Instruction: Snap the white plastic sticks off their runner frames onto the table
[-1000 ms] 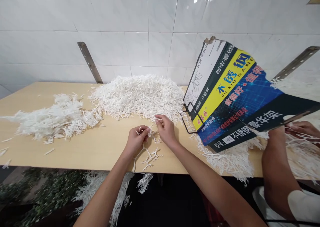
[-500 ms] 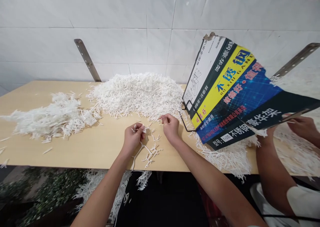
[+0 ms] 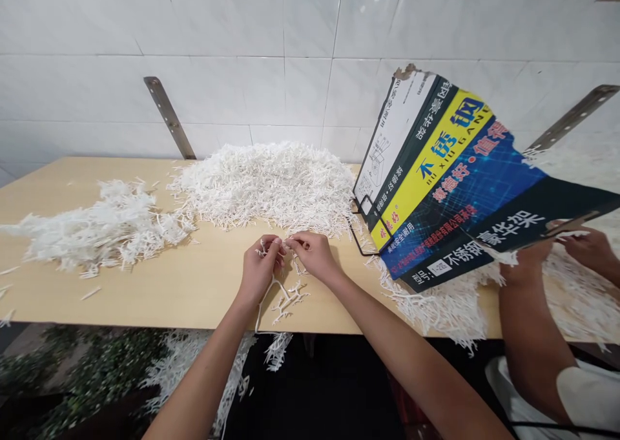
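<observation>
Near the table's front edge, my left hand [image 3: 261,265] is closed on a white branched strand [image 3: 288,294], which hangs down from it over the wood. My right hand [image 3: 312,252] touches the left one at the fingertips, its thumb and finger pinched around a bit of the same white branching piece. Behind both hands lies a large heap of small white twig-like pieces [image 3: 271,181]. A looser bunch of longer white strands [image 3: 106,227] rests on the left of the table.
A printed cardboard sheet [image 3: 436,181] leans in a black wire stand [image 3: 363,233] at the right. Beyond it, another person's hands [image 3: 588,249] work among white strands [image 3: 445,301]. White branches [image 3: 184,362] hang below the table [image 3: 194,298]. Metal brackets [image 3: 169,117] are on the tiled wall.
My right hand has moved left from the heap's edge to meet my left hand. The hanging strand has shifted slightly. The other person's hands have moved a little.
</observation>
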Tool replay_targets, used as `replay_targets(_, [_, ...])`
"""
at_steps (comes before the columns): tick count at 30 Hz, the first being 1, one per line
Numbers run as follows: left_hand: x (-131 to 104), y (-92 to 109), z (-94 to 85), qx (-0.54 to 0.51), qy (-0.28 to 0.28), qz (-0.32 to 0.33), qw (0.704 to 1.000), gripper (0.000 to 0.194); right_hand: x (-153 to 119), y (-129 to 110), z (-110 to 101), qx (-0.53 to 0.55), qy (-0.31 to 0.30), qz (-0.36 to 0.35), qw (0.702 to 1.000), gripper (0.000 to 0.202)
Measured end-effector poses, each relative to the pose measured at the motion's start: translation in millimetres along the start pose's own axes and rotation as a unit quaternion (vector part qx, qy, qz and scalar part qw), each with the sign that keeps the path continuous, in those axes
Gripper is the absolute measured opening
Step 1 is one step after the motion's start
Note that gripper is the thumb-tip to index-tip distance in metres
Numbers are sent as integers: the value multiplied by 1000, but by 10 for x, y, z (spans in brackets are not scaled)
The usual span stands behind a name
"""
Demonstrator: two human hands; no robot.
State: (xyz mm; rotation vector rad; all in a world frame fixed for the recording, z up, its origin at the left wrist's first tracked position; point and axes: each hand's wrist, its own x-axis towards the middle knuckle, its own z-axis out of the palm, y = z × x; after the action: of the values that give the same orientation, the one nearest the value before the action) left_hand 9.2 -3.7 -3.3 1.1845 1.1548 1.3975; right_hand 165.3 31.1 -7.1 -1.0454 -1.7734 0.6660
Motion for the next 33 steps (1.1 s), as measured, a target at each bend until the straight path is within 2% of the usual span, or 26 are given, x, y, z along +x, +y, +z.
replay_targets(7, [31,-21,-14,39,-16,-21,999,35,18,-18,-42,63,6,30,998,20])
replay_targets(12, [28,-34,-38,56,-61,-26,996,32,24,-28,-62,72,-2,32,997,27])
replay_targets(18, [14,53,-17,61,-26,-21,998,45,26,-15,-84,136,-51,49,988,39])
replay_targets(21, [25,46,-32,47,-14,-24,998,47,33,-24,-79,113,-73,44,990,39])
replay_targets(25, [37,6,-43,76,-40,-5,996,46,33,-19,-52,68,-49,33,996,29])
replay_targets(29, [35,-21,-13,105,-75,14,992,48,3,35,-34,63,-16,71,995,24])
replay_targets(33, [13,-28,-12,97,-89,23,991,41,25,157,-68,40,83,89,992,33])
